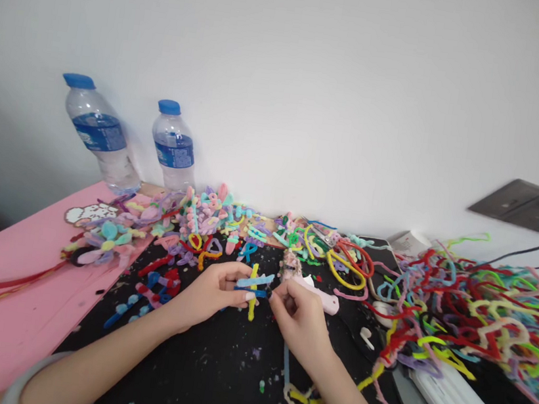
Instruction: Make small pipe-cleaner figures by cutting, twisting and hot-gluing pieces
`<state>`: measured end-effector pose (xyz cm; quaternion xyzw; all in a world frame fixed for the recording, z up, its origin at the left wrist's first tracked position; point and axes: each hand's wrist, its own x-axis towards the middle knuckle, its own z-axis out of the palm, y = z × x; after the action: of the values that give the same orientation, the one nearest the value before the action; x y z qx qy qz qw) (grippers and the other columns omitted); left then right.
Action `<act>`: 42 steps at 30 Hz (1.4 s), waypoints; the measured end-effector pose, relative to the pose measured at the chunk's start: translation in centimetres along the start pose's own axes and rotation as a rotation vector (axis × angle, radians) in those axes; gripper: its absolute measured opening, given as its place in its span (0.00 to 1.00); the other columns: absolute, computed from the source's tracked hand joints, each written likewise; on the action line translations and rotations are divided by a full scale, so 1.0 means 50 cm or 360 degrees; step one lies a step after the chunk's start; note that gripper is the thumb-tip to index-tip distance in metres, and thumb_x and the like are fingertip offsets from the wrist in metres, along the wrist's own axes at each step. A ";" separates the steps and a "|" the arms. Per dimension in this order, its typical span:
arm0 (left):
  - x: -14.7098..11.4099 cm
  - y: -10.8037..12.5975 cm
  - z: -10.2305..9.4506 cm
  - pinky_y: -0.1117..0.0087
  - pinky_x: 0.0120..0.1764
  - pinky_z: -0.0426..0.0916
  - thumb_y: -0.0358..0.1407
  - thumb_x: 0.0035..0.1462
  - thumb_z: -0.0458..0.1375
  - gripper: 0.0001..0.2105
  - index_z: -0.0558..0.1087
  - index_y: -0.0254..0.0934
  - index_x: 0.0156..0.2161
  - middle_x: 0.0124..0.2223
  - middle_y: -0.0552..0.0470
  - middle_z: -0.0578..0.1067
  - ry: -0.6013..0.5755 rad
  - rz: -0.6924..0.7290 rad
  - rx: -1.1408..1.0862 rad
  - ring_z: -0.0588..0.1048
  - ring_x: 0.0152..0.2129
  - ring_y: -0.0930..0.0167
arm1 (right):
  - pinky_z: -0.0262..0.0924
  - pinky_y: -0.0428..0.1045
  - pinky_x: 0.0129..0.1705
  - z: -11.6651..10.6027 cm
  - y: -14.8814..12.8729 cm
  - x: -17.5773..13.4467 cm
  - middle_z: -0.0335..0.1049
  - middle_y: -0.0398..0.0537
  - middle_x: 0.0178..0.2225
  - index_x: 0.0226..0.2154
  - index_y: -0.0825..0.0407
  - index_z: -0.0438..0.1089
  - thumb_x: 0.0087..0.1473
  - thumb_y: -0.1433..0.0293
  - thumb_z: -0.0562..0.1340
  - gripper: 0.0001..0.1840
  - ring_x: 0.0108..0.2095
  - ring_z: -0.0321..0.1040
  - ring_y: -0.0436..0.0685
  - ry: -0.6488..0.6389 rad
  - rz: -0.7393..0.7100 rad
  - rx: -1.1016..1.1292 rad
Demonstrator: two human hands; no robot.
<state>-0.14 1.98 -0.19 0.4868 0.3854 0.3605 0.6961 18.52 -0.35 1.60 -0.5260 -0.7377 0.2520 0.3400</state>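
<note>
Between left fingers [238, 299] — pipe cleaners [255, 281]; behind — capped bottles [98, 133] [174, 151].

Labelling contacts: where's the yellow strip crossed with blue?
Head view, below centre: the yellow strip is in the left hand, just left of the right hand.

I count two grips, my left grip [218, 288] and my right grip [302, 312]; in the left, one yellow stem [251, 311] and two blue stems [264, 280]; two bottles [175, 152], each with one cap [169, 107]; one red strap [5, 282]; one stem heap [482, 323], its strands too many to number.
</note>
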 end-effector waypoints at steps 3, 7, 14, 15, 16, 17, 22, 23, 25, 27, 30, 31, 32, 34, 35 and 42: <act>-0.001 0.003 0.001 0.71 0.37 0.70 0.33 0.47 0.63 0.15 0.70 0.35 0.41 0.39 0.53 0.73 -0.0016 0.0018 0.0038 0.72 0.34 0.72 | 0.51 0.45 0.23 -0.007 0.001 0.004 0.62 0.42 0.24 0.33 0.53 0.64 0.55 0.70 0.56 0.04 0.21 0.56 0.49 0.0066 -0.0014 -0.0045; 0.000 0.005 0.004 0.73 0.35 0.68 0.32 0.47 0.63 0.13 0.70 0.34 0.39 0.36 0.53 0.73 -0.0116 0.0059 0.0091 0.72 0.32 0.73 | 0.53 0.46 0.26 -0.009 0.004 0.005 0.65 0.44 0.28 0.37 0.53 0.65 0.56 0.71 0.55 0.06 0.24 0.60 0.51 0.0032 -0.0088 -0.0089; -0.002 0.003 0.004 0.72 0.35 0.67 0.30 0.47 0.62 0.12 0.69 0.34 0.39 0.34 0.54 0.72 -0.0150 0.0060 0.0104 0.72 0.30 0.73 | 0.51 0.47 0.24 -0.002 0.002 0.003 0.62 0.43 0.21 0.25 0.52 0.62 0.55 0.73 0.56 0.08 0.23 0.60 0.53 -0.0011 -0.0055 -0.0122; -0.002 0.001 0.003 0.72 0.35 0.67 0.30 0.47 0.62 0.12 0.69 0.34 0.39 0.34 0.54 0.72 -0.0163 0.0066 0.0102 0.72 0.30 0.73 | 0.51 0.47 0.24 -0.001 0.003 0.003 0.62 0.43 0.20 0.24 0.52 0.62 0.55 0.73 0.56 0.08 0.23 0.60 0.53 -0.0011 -0.0048 -0.0117; -0.001 -0.001 0.002 0.72 0.35 0.67 0.30 0.47 0.62 0.12 0.69 0.34 0.39 0.34 0.54 0.72 -0.0176 0.0070 0.0100 0.72 0.30 0.73 | 0.51 0.47 0.24 -0.001 0.003 0.003 0.62 0.43 0.20 0.24 0.52 0.62 0.55 0.73 0.56 0.08 0.22 0.60 0.53 -0.0012 -0.0043 -0.0111; -0.001 -0.003 0.001 0.72 0.35 0.67 0.30 0.47 0.62 0.12 0.69 0.34 0.39 0.34 0.54 0.72 -0.0187 0.0072 0.0099 0.72 0.30 0.73 | 0.51 0.47 0.24 0.000 0.004 0.003 0.62 0.43 0.20 0.24 0.52 0.62 0.54 0.73 0.56 0.08 0.22 0.60 0.53 -0.0014 -0.0040 -0.0106; -0.002 -0.004 0.000 0.72 0.35 0.68 0.30 0.47 0.62 0.12 0.69 0.33 0.38 0.34 0.53 0.73 -0.0218 0.0070 0.0129 0.72 0.31 0.73 | 0.51 0.47 0.24 0.001 0.003 0.001 0.62 0.42 0.20 0.23 0.52 0.62 0.54 0.73 0.56 0.09 0.22 0.59 0.53 0.0000 -0.0065 -0.0139; -0.002 -0.003 0.000 0.72 0.35 0.68 0.30 0.47 0.63 0.11 0.70 0.33 0.38 0.34 0.54 0.72 -0.0208 0.0073 0.0139 0.72 0.31 0.73 | 0.51 0.47 0.24 0.000 0.003 0.001 0.62 0.43 0.20 0.24 0.52 0.62 0.54 0.73 0.56 0.09 0.22 0.59 0.53 0.0004 -0.0077 -0.0149; -0.002 0.001 0.001 0.72 0.35 0.69 0.31 0.47 0.63 0.12 0.70 0.33 0.38 0.34 0.54 0.72 -0.0143 0.0075 0.0146 0.72 0.31 0.72 | 0.52 0.47 0.25 -0.006 0.003 0.001 0.63 0.44 0.22 0.27 0.53 0.64 0.55 0.72 0.55 0.06 0.24 0.60 0.53 0.0035 -0.0098 -0.0166; 0.000 0.004 0.001 0.70 0.36 0.70 0.33 0.46 0.63 0.14 0.69 0.34 0.40 0.36 0.53 0.72 -0.0021 0.0060 0.0123 0.72 0.32 0.71 | 0.53 0.47 0.27 -0.014 0.003 0.002 0.65 0.45 0.26 0.33 0.53 0.65 0.56 0.72 0.54 0.05 0.26 0.61 0.53 0.0094 -0.0115 -0.0180; 0.003 0.005 -0.001 0.69 0.36 0.72 0.34 0.45 0.63 0.17 0.67 0.35 0.42 0.39 0.53 0.71 0.0125 0.0017 0.0071 0.73 0.34 0.71 | 0.54 0.46 0.29 -0.021 0.004 0.004 0.65 0.45 0.29 0.40 0.52 0.64 0.55 0.71 0.55 0.09 0.29 0.62 0.53 0.0141 -0.0138 -0.0203; 0.003 0.005 -0.001 0.69 0.36 0.72 0.34 0.45 0.63 0.17 0.68 0.35 0.41 0.39 0.53 0.72 0.0138 0.0011 0.0067 0.73 0.34 0.71 | 0.54 0.46 0.29 -0.021 0.004 0.004 0.66 0.45 0.29 0.40 0.52 0.64 0.54 0.71 0.57 0.08 0.29 0.62 0.53 0.0117 -0.0146 -0.0214; 0.003 0.005 -0.001 0.70 0.36 0.72 0.34 0.45 0.63 0.16 0.68 0.35 0.41 0.38 0.53 0.72 0.0138 0.0014 0.0067 0.73 0.33 0.71 | 0.54 0.46 0.29 -0.021 0.003 0.005 0.65 0.44 0.29 0.38 0.52 0.65 0.53 0.71 0.58 0.07 0.29 0.62 0.53 0.0077 -0.0156 -0.0230; 0.002 0.005 0.000 0.70 0.36 0.72 0.34 0.45 0.63 0.15 0.68 0.35 0.40 0.37 0.53 0.72 0.0121 0.0028 0.0066 0.73 0.33 0.71 | 0.53 0.46 0.29 -0.016 0.002 0.006 0.64 0.43 0.26 0.31 0.52 0.65 0.53 0.71 0.59 0.02 0.28 0.62 0.53 -0.0011 -0.0175 -0.0277; 0.002 0.005 0.001 0.70 0.36 0.72 0.34 0.45 0.63 0.15 0.68 0.35 0.40 0.37 0.54 0.72 0.0106 0.0033 0.0060 0.73 0.33 0.72 | 0.52 0.46 0.29 -0.014 0.001 0.006 0.63 0.42 0.24 0.28 0.52 0.64 0.53 0.71 0.58 0.04 0.27 0.61 0.52 -0.0047 -0.0184 -0.0298; 0.001 0.005 0.004 0.70 0.35 0.72 0.35 0.45 0.64 0.14 0.69 0.35 0.39 0.38 0.53 0.73 0.0036 0.0026 0.0060 0.73 0.32 0.71 | 0.50 0.47 0.26 -0.008 -0.004 0.003 0.61 0.43 0.21 0.22 0.52 0.61 0.56 0.73 0.53 0.11 0.24 0.60 0.53 -0.0101 -0.0215 -0.0322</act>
<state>0.01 1.99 0.07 0.4987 0.3961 0.3643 0.6795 18.68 -0.26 2.03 -0.4986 -0.8035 0.1692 0.2779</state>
